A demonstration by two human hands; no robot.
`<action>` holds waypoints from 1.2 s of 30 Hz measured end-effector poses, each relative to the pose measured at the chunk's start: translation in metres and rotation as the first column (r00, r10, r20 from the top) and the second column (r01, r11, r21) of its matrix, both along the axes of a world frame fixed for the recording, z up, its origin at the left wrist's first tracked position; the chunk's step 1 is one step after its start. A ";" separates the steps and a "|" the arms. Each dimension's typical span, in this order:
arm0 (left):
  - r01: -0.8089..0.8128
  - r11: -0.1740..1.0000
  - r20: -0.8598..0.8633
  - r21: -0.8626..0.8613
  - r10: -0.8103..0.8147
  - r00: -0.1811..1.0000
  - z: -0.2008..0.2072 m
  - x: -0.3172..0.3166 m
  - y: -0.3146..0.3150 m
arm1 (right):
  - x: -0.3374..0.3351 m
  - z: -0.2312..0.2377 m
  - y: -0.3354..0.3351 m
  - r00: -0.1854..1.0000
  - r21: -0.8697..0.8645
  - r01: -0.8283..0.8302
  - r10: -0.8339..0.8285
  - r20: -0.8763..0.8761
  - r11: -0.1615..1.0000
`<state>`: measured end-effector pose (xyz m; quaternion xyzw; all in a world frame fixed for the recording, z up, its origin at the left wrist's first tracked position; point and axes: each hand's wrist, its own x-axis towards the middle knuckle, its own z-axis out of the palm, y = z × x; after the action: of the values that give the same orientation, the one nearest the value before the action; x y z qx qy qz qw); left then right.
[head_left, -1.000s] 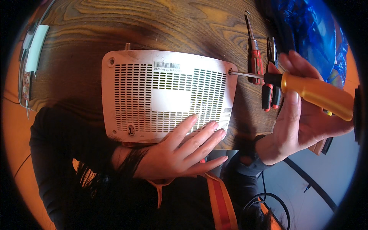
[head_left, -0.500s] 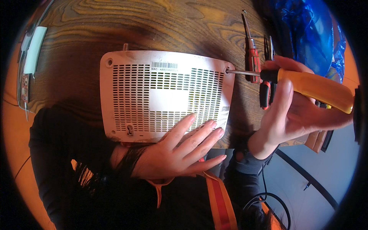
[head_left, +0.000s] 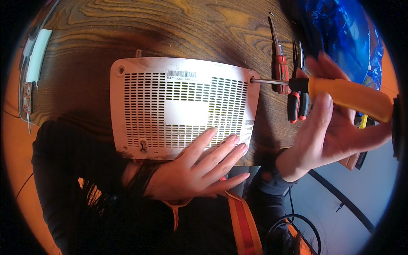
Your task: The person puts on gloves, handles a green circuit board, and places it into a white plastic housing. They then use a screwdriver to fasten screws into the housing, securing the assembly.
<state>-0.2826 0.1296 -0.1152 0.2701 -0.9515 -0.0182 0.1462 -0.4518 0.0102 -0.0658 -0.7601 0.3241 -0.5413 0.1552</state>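
A white slotted casing, like a router or modem [head_left: 187,112], lies with its label side up and a metal connector stub on its far edge. My left hand [head_left: 193,172] rests flat across its near edge, fingers spread over the vent slots. In my right hand [head_left: 325,123] is a screwdriver [head_left: 352,98] with a thick yellow handle and black collar. My thumb and fingers are loosely around that handle. The shaft runs leftward, and its tip sits in the screw hole at the casing's far right corner.
Right of the casing lie a red-handled screwdriver [head_left: 281,70] and pliers with red and black grips [head_left: 294,106]. A blue plastic bag [head_left: 340,38] fills the far right. A white strip [head_left: 39,55] and a circuit board [head_left: 26,100] are at the left edge. The table is wood-grained.
The fingers of my right hand have shifted and loosened around the yellow handle. The screwdriver tip stays in the corner hole. The casing and my left hand have barely moved.
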 end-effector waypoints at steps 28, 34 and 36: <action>0.058 0.956 -0.481 0.288 0.092 0.872 0.070 0.016 -0.016 | -0.021 -0.015 -0.014 0.855 0.151 0.225 -0.269 0.442 0.963; -0.405 0.889 -0.809 0.216 0.395 0.435 0.107 -0.032 -0.007 | -0.026 -0.017 -0.022 0.823 0.106 0.222 -0.245 0.513 0.969; -0.376 0.917 -0.785 0.129 0.327 0.527 0.101 -0.039 -0.003 | -0.027 -0.017 -0.022 0.826 0.092 0.215 -0.232 0.514 0.972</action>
<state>-0.3214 0.1267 -0.0145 0.4152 -0.7125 -0.0795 0.5601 -0.4786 -0.0121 -0.0831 -0.5395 0.3646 -0.7362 0.1842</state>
